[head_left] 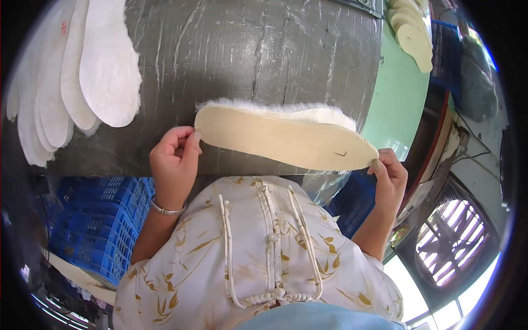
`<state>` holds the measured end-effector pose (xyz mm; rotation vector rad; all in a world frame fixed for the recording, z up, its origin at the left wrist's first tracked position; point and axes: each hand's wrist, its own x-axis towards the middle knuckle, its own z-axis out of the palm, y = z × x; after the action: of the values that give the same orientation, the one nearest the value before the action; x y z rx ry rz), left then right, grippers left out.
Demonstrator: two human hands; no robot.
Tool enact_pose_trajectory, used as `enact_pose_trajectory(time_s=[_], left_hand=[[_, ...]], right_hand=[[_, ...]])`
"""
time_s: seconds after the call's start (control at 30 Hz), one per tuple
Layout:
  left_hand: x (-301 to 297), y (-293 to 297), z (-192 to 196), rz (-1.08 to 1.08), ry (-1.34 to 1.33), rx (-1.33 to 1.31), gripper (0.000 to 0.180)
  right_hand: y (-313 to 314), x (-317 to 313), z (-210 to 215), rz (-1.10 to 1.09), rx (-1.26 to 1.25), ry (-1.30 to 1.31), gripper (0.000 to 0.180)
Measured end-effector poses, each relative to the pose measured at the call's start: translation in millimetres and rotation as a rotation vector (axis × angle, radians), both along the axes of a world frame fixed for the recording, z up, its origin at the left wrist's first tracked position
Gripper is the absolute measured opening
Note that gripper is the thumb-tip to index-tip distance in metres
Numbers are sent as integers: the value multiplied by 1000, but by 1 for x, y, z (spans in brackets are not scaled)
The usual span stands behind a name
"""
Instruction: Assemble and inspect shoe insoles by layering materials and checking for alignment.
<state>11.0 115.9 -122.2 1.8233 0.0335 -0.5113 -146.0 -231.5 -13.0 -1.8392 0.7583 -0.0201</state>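
Observation:
A cream insole (280,137) is stretched out level between my two hands, its smooth face toward me and a small pen mark near its right end. Behind it lies a white fleecy insole (330,116), its fuzzy edge showing along the top; whether the two touch all along, I cannot tell. My left hand (179,149) pinches the cream insole's left end between thumb and fingers. At the other end, my right hand (389,169) grips the tip the same way.
Several white fleecy insoles (107,66) fan out on the grey plastic-covered table (242,49) at the left. More cream insoles (412,41) lie stacked on a green surface (399,104) at the far right. Blue crates (99,220) stand below the table's near edge.

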Motion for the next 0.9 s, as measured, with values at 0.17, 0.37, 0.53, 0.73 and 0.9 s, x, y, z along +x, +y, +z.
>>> enact_pose_trajectory(time_s=[0.17,0.37,0.53,0.73,0.9], left_hand=[[-2,2,2,25,76,56,15],[3,-3,16,73,201,55,12],[4,-3,16,95,221,59,13],[4,-4,18,88,230,82,14],[1,2,15,72,231,78,19]], right_hand=[[-1,3,-9,-56,72,44,9],[-6,5,-24,-179,128,148,15],[-10,4,-35,-196,149,180,18],[-13,4,-42,-219,191,206,18],[-11,5,-45,-230,210,202,17]])
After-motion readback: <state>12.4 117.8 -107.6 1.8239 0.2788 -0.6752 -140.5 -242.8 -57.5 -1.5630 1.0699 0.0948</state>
